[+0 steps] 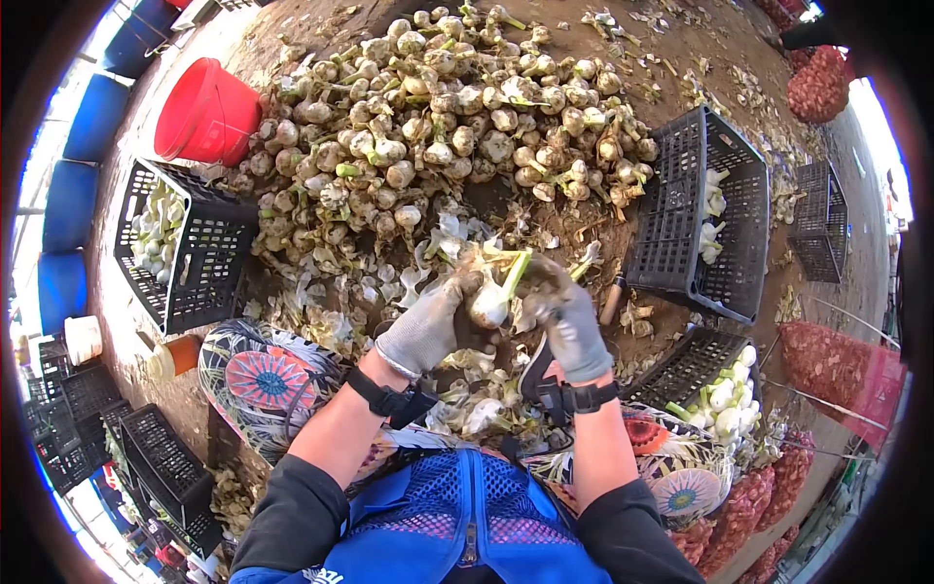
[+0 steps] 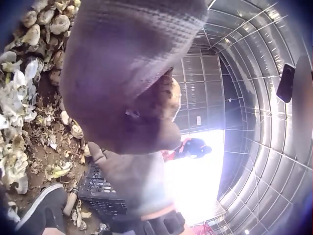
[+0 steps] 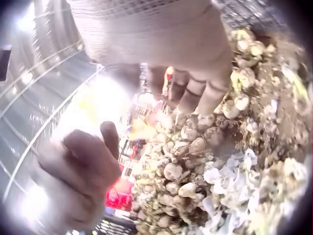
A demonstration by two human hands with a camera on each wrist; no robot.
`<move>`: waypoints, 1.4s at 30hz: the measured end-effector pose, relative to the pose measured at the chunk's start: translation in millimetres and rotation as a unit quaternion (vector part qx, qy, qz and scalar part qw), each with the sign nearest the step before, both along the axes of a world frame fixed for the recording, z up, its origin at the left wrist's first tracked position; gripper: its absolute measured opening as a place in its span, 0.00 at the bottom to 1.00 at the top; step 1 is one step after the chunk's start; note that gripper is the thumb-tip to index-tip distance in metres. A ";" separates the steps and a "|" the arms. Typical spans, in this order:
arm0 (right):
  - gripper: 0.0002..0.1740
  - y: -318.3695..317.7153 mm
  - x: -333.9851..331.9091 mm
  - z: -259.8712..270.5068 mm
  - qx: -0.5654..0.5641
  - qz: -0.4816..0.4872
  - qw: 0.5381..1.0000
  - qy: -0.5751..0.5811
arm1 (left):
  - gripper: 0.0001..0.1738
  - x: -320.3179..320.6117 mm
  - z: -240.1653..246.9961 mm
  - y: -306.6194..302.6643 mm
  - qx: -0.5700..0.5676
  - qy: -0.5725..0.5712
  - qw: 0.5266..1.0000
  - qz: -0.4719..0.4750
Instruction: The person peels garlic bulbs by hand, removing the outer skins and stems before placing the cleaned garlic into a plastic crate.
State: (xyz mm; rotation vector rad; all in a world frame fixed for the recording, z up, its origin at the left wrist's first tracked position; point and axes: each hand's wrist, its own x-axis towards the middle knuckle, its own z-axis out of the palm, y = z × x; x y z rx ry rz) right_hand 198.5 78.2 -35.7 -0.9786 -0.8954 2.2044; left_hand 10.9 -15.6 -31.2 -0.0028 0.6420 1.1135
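A garlic bulb (image 1: 489, 308) with a pale, peeled-looking side and a short green stem is held up over the ground between my gloved hands. The left hand (image 1: 426, 329) grips it, fingers curled; in the left wrist view part of the bulb (image 2: 174, 98) shows past the glove. Beside it is the right hand (image 1: 576, 336), its fingers blurred in the head view. Seen from the right wrist, the right hand's fingers (image 3: 210, 98) hang fairly straight and apart, with nothing gripped between them. Loose white skins (image 1: 389, 282) lie beneath.
A large heap of garlic (image 1: 438, 107) lies ahead. Black crates stand left (image 1: 209, 258) and right (image 1: 671, 209), both with peeled bulbs inside; another crate (image 1: 693, 360) of bulbs is by the right knee. A red bucket (image 1: 199, 112) and a wooden handle (image 1: 613, 300) are nearby.
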 end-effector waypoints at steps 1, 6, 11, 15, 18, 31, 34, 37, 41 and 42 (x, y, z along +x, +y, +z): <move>0.36 -5.5 -2.1 7.1 0.021 0.038 0.999 0.028 | 0.24 2.4 4.1 3.3 -0.015 0.035 0.999 -0.002; 0.25 -6.5 -6.8 -2.0 0.038 -0.043 0.998 0.007 | 0.15 -1.9 -7.3 2.4 0.010 0.313 0.943 0.109; 0.09 12.7 13.5 -11.8 0.026 -0.207 0.973 -0.101 | 0.13 -6.1 11.2 -4.6 0.133 0.534 0.802 -0.231; 0.06 11.8 8.6 -11.7 -0.064 -0.293 0.954 -0.023 | 0.21 12.8 -7.2 -24.4 0.184 0.763 0.484 -0.386; 0.06 7.7 9.0 -17.0 -0.084 -0.298 0.949 -0.054 | 0.26 15.1 -13.7 -14.2 0.102 0.835 0.500 -0.208; 0.13 -20.7 -27.1 8.8 0.100 -0.119 0.958 -0.240 | 0.33 12.5 12.4 14.9 0.163 0.553 0.816 0.030; 0.12 -18.9 -25.2 14.9 0.026 -0.088 0.962 -0.258 | 0.32 7.9 11.8 12.5 0.154 0.523 0.838 0.014; 0.11 -18.0 -19.9 14.5 0.054 -0.080 0.973 -0.210 | 0.31 1.9 20.6 14.9 0.107 0.462 0.880 -0.002; 0.10 -14.9 -22.3 8.8 0.059 -0.068 0.989 -0.117 | 0.34 1.9 14.6 14.9 0.136 0.499 0.856 0.007; 0.11 -13.8 -23.8 9.0 0.037 -0.063 0.993 -0.089 | 0.31 6.6 13.6 14.5 0.149 0.509 0.847 0.033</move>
